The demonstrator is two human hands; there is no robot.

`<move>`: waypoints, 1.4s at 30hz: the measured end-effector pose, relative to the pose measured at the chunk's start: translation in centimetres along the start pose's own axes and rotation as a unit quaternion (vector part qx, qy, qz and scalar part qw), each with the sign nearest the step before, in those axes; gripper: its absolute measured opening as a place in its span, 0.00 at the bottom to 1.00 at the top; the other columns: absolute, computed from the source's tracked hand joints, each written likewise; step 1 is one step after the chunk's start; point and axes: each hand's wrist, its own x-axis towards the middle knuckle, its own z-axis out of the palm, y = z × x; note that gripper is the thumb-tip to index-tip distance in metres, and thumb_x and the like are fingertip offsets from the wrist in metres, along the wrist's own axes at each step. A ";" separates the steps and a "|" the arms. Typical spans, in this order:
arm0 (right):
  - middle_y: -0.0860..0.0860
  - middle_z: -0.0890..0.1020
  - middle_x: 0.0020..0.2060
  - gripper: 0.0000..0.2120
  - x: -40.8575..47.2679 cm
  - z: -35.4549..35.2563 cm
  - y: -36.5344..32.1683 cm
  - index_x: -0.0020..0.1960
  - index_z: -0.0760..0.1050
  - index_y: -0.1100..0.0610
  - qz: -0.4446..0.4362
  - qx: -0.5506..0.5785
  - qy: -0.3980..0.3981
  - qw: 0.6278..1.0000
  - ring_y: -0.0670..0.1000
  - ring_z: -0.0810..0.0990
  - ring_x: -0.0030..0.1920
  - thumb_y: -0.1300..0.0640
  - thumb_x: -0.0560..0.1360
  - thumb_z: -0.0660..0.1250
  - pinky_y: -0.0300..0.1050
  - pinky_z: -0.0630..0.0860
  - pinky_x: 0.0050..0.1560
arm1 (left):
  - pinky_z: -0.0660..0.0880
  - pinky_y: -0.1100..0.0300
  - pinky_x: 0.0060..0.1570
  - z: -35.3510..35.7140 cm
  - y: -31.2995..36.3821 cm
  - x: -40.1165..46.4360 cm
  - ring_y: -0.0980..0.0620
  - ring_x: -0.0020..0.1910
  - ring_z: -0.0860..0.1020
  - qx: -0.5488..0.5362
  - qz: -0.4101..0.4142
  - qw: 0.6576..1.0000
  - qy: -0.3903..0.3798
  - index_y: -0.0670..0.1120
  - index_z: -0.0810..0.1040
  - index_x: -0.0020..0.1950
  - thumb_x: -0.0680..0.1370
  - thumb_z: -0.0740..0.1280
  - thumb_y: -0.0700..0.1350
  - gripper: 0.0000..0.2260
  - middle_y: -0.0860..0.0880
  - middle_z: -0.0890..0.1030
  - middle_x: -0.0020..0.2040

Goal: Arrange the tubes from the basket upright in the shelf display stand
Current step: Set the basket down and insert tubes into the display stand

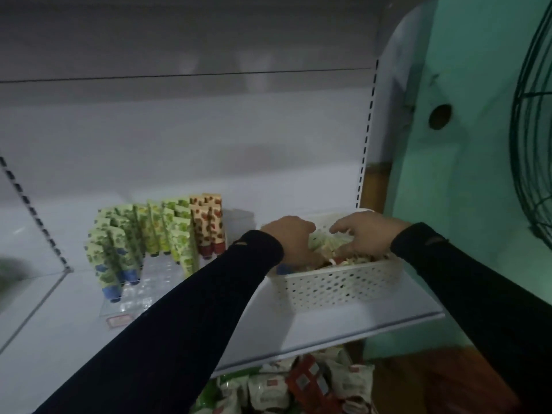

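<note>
Your fingers (343, 249) disappear down into the basket (337, 286), so no telling what you're gripping. Tubes (321, 245) in there are mostly covered. Fan (534, 162) gets cropped on the right.

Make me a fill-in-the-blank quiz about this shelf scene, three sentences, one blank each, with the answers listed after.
1. Both the left hand and the right hand reach into the white perforated plastic ____.
2. In the clear display stand, the red-spotted tubes with red caps stand at the ____ end of the row of green patterned tubes.
3. Both arms wear long ____ sleeves.

Missing words: basket; right; black
</note>
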 end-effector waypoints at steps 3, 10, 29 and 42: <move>0.48 0.68 0.73 0.35 1.6 0.0 0.3 0.75 0.64 0.48 -0.012 -0.030 -0.047 0.998 0.51 0.69 0.70 0.44 0.72 0.73 0.41 0.66 0.64 | 0.70 0.56 0.42 0.7 0.4 2.0 0.49 0.44 0.74 0.004 -0.016 0.999 -0.043 0.47 0.75 0.54 0.73 0.70 0.59 0.18 0.53 0.75 0.41; 0.48 0.65 0.75 0.39 3.2 0.2 0.9 0.78 0.58 0.49 -0.020 -0.033 -0.110 0.993 0.51 0.66 0.72 0.43 0.72 0.72 0.42 0.64 0.67 | 0.70 0.58 0.39 1.6 -0.3 3.4 0.50 0.42 0.75 -0.041 -0.030 0.998 -0.041 0.44 0.71 0.54 0.67 0.77 0.55 0.25 0.53 0.75 0.42; 0.47 0.71 0.69 0.35 3.5 0.1 1.9 0.73 0.65 0.46 -0.031 -0.038 -0.135 0.990 0.49 0.71 0.63 0.48 0.70 0.74 0.46 0.71 0.62 | 0.74 0.61 0.40 1.7 -0.5 2.8 0.51 0.45 0.79 -0.126 0.007 0.990 -0.061 0.49 0.79 0.50 0.69 0.75 0.48 0.13 0.51 0.83 0.46; 0.51 0.78 0.56 0.27 3.6 0.2 0.9 0.64 0.68 0.46 -0.008 -0.036 -0.125 0.991 0.55 0.79 0.55 0.54 0.69 0.75 0.54 0.78 0.57 | 0.71 0.59 0.37 1.4 -1.0 2.8 0.52 0.36 0.73 -0.309 -0.008 0.943 0.124 0.46 0.71 0.49 0.76 0.68 0.45 0.07 0.50 0.75 0.40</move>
